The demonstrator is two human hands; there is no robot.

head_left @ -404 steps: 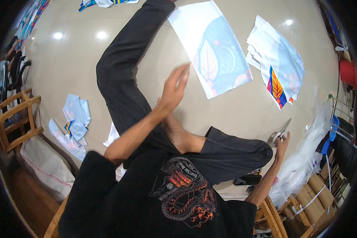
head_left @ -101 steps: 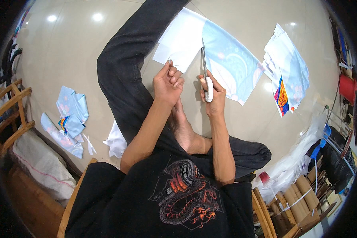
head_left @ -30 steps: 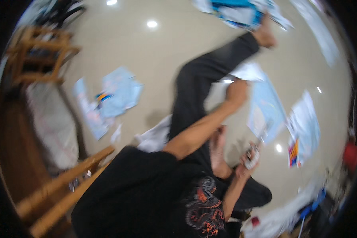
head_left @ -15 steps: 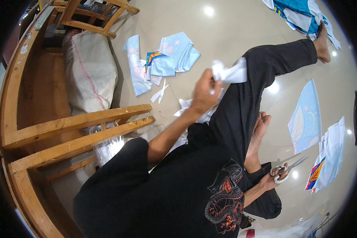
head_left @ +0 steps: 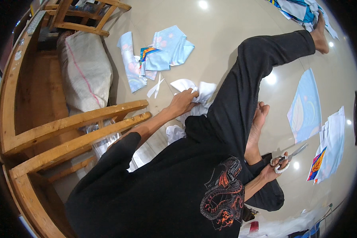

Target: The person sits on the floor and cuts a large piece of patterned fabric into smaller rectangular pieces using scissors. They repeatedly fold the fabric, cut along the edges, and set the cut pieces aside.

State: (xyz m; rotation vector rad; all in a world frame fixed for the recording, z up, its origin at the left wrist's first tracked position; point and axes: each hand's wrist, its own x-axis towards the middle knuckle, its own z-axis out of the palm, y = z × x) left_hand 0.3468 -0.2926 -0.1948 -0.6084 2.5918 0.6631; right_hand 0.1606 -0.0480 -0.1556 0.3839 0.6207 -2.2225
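Well to the left of the left hand stand a long brown wooden frame (head_left: 79, 127) and, a little beyond it, a bulky off-white woven sack with a thin red line (head_left: 87, 73); nearer that hand, ahead of it, lie folded light-blue floral cloth pieces with one brightly coloured corner (head_left: 169, 47), and thin white pointed strips (head_left: 156, 86) rest on the floor just left of the fingers. The left hand (head_left: 183, 101) of a seated person in black reaches low, fingers bent against a crumpled heap of white fabric scraps (head_left: 205, 92) at the fingertips; whether they pinch a piece or merely touch it cannot be told. A bare foot (head_left: 258, 123) lies between the two grips, nearer the right hand (head_left: 270, 172), which is closed around the white-wrapped handles of silver metal scissors (head_left: 292, 155), their blades pointing forward and right. Ahead and to the right of that grip, a light-blue leaf-patterned cloth panel (head_left: 305, 107) lies flat, near a layered stack of white and pale-blue cloth pieces with a vivid orange-and-magenta corner (head_left: 332, 144). Good handling here would mean keeping the blades angled away from the foot while the left hand works apart, gathering scraps loosely, and keeping white offcuts clear of the folded floral cloth
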